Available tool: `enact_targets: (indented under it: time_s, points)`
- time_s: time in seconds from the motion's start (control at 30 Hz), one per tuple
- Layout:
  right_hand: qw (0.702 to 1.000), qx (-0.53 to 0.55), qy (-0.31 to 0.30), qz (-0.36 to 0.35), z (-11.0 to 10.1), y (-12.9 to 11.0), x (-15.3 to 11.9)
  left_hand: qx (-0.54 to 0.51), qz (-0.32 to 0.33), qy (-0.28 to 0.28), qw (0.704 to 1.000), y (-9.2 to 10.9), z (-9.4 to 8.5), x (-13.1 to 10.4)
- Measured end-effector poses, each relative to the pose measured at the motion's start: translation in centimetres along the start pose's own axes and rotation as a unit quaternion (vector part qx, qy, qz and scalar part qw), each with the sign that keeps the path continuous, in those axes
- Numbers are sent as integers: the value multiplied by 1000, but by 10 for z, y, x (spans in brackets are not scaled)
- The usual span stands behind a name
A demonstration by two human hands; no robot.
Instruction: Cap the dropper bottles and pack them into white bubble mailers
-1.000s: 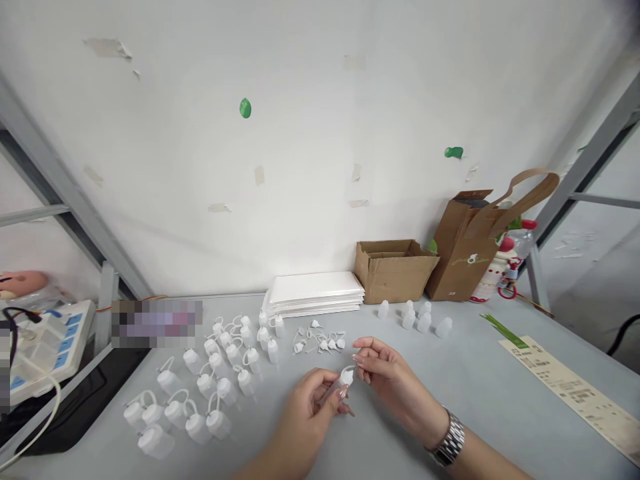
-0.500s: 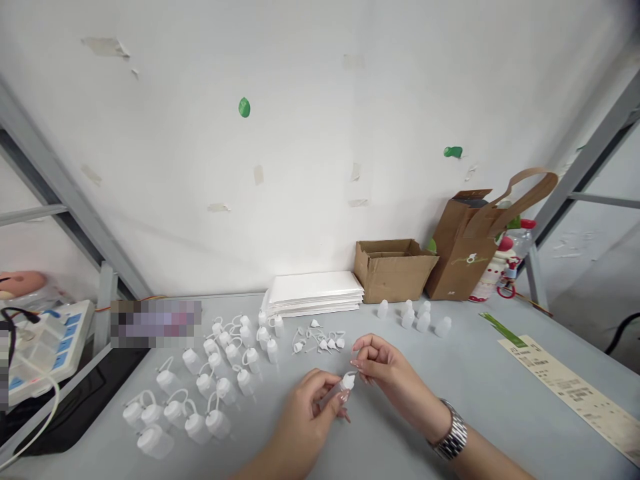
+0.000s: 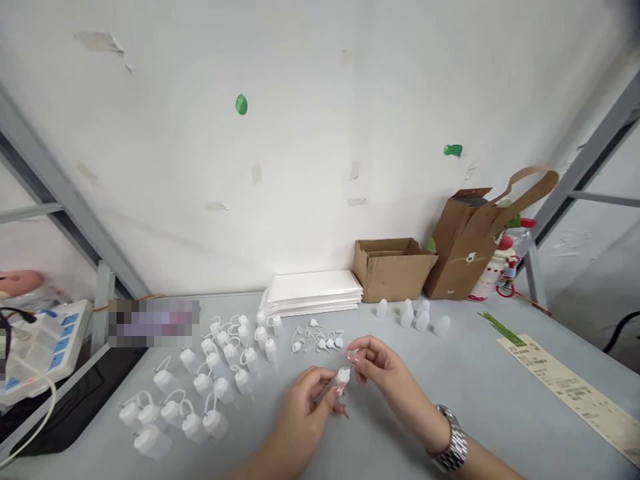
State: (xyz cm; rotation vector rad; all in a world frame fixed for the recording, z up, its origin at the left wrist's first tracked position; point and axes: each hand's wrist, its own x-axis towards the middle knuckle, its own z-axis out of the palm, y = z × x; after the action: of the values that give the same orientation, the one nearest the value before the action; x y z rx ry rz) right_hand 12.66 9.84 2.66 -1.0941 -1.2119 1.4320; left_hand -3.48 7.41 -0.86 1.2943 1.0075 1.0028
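Observation:
A small translucent bottle with a white cap (image 3: 343, 376) is held tilted between the thumb and fingers of my left hand (image 3: 313, 400). Just right of the cap, my right hand (image 3: 375, 365) has its thumb and index finger pinched together at the cap's thin strap; the exact grip is too small to make out. Behind my hands lies a loose pile of white caps with straps (image 3: 323, 343). Several capped bottles (image 3: 215, 423) stand in groups on the left. Several bottles without caps (image 3: 422, 321) stand at the back right.
Stacked white flat packs (image 3: 313, 293) lie against the wall beside an open cardboard box (image 3: 393, 277) and a brown paper bag (image 3: 457, 253). A printed paper strip (image 3: 570, 387) is on the right. On the left are a power strip (image 3: 65, 340) and a black mat (image 3: 80, 400).
My right thumb and index finger have shifted slightly left and up, closer above the cap. My left hand has barely moved and still holds the bottle. The view has shifted slightly.

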Motion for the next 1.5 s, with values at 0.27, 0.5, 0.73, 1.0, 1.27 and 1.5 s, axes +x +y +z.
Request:
enact_targets:
  time_s: [0.27, 0.5, 0.73, 1.0, 1.27, 1.5]
  points:
    - [998, -39, 39, -7, 0, -3, -1, -37, -14, 15, 999, 3, -1, 3]
    - [995, -84, 55, -6, -1, 0, -2, -28, -10, 18, 999, 3, 2, 1]
    - [995, -93, 36, 0, 0, 1, -4, -38, -10, 4, 999, 7, 3, 3]
    - [992, -126, 18, -17, -1, 8, -3, -39, -4, 5, 999, 5, 5, -1]
    - [970, -174, 44, -162, -12, -10, 2, -64, -5, 40, 997, 18, 2, 1]
    - [887, -311, 57, -337, 13, -49, 32, 46, -29, 37, 998, 18, 3, -1]
